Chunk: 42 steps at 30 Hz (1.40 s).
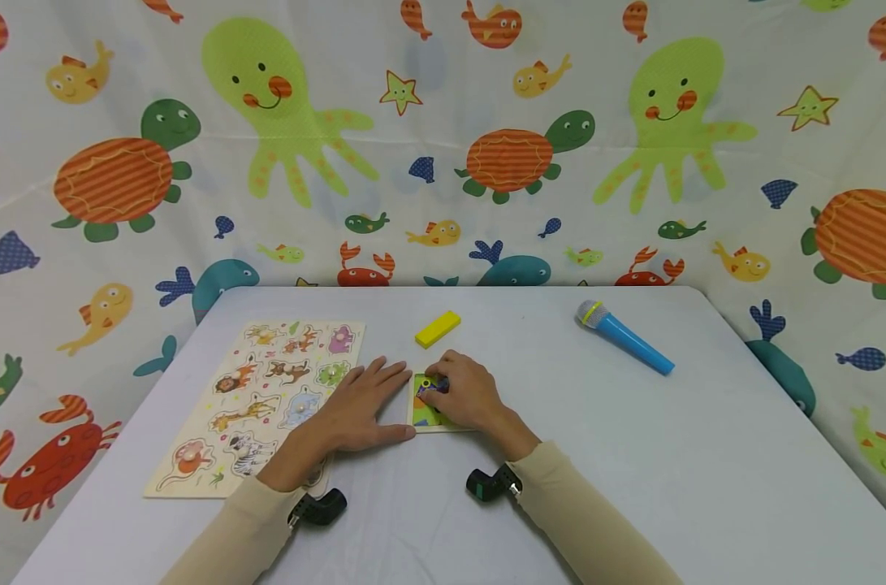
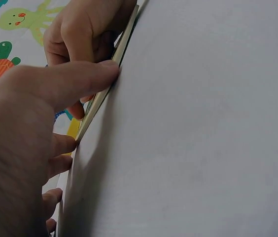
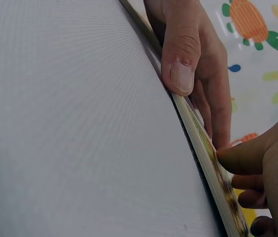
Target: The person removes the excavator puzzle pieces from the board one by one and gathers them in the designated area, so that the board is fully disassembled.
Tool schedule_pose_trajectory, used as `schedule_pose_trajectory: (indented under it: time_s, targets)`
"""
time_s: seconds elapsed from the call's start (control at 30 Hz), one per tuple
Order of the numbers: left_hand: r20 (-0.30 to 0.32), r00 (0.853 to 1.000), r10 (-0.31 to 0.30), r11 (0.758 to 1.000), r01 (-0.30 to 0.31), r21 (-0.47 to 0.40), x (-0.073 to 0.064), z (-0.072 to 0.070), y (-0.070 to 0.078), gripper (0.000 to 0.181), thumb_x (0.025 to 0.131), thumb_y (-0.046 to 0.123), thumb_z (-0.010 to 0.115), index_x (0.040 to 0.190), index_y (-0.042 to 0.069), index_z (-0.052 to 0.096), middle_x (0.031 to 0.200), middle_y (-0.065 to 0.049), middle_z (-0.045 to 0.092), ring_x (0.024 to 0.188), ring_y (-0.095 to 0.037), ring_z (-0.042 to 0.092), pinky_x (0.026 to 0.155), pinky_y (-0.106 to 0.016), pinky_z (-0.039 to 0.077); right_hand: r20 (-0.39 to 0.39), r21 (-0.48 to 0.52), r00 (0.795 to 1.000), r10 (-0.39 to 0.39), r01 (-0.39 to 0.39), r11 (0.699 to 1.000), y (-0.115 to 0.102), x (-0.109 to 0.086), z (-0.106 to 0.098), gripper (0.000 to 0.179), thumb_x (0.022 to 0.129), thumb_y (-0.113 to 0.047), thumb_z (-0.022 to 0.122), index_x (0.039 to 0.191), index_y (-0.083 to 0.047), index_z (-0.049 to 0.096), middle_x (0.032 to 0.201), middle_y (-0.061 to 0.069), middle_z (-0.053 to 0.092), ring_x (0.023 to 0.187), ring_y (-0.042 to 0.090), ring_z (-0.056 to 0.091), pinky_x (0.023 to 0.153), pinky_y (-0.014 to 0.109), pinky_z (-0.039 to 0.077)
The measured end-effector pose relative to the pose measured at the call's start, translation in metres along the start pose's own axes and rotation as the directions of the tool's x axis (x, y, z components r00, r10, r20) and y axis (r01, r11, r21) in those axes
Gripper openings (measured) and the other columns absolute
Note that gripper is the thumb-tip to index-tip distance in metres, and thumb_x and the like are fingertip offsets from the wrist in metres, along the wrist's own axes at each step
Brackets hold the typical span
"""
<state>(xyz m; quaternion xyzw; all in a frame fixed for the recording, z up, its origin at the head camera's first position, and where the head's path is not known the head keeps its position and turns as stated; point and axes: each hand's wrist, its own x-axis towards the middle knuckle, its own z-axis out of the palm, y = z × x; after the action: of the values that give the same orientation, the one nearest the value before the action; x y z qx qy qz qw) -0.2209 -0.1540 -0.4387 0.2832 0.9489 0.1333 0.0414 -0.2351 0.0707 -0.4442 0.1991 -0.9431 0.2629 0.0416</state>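
Note:
A small wooden puzzle board [image 1: 422, 421] with a green picture lies flat near the table's middle. My left hand [image 1: 365, 410] lies beside it with fingers extended and spread. Its thumb touches the board's near left corner, and its fingertips reach the left edge. Over the board, my right hand [image 1: 472, 396] has bent fingers and pinches a small dark purple puzzle piece [image 1: 443, 385], partly covered by the fingers. In the left wrist view, the left thumb [image 2: 87, 79] rests at the board's edge [image 2: 95, 106]. The right wrist view shows the right thumb [image 3: 240, 155] close above the picture.
A large animal puzzle board [image 1: 226, 382] lies on the left, partly under the left arm. Behind the small board is a yellow block [image 1: 438, 329]. A blue toy microphone [image 1: 628, 340] lies at the back right of the white table [image 1: 706, 487].

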Motion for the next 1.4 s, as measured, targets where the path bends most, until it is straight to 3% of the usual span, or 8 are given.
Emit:
schedule_pose_trajectory:
  time_s: [0.53, 0.9, 1.17, 1.4]
  targets:
    - [0.001, 1.000, 0.001, 1.000, -0.001, 0.011, 0.0011, 0.0002, -0.0003, 0.093, 0.085, 0.070, 0.062, 0.158, 0.018, 0.038, 0.166, -0.002, 0.031, 0.155, -0.033, 0.018, 0.123, -0.058, 0.016, -0.012, 0.010, 1.000, -0.008, 0.008, 1.000, -0.0006, 0.0009, 0.0002, 0.037, 0.091, -0.037, 0.072, 0.118, -0.011, 0.071, 0.098, -0.002, 0.060, 0.088, 0.014, 0.054, 0.076, 0.030, 0.047]
    - [0.006, 1.000, -0.003, 1.000, 0.003, -0.006, 0.0018, -0.0012, 0.0016, 0.093, 0.086, 0.070, 0.062, 0.158, 0.018, 0.038, 0.166, -0.003, 0.031, 0.155, -0.034, 0.017, 0.123, -0.058, 0.016, 0.003, 0.005, 1.000, 0.027, -0.027, 1.000, -0.0017, 0.0019, 0.0020, 0.039, 0.094, -0.037, 0.070, 0.123, -0.011, 0.064, 0.102, -0.002, 0.058, 0.088, 0.014, 0.052, 0.074, 0.029, 0.045]
    - [0.007, 1.000, -0.002, 1.000, 0.002, -0.014, 0.0011, -0.0010, 0.0017, 0.093, 0.085, 0.070, 0.062, 0.158, 0.018, 0.039, 0.165, -0.002, 0.032, 0.155, -0.034, 0.018, 0.122, -0.059, 0.016, 0.002, 0.026, 0.999, 0.040, -0.040, 0.999, -0.0016, 0.0020, 0.0041, 0.039, 0.094, -0.034, 0.070, 0.124, -0.011, 0.062, 0.109, 0.000, 0.062, 0.095, 0.015, 0.055, 0.085, 0.035, 0.049]
    - [-0.001, 1.000, 0.001, 1.000, -0.001, -0.010, 0.0001, -0.0003, 0.0002, 0.093, 0.085, 0.069, 0.063, 0.159, 0.018, 0.037, 0.166, -0.002, 0.031, 0.155, -0.033, 0.017, 0.123, -0.058, 0.016, -0.004, 0.043, 0.999, 0.049, -0.049, 0.998, -0.0026, 0.0017, 0.0044, 0.035, 0.095, -0.033, 0.070, 0.122, -0.013, 0.063, 0.105, -0.001, 0.062, 0.094, 0.014, 0.056, 0.083, 0.034, 0.049]
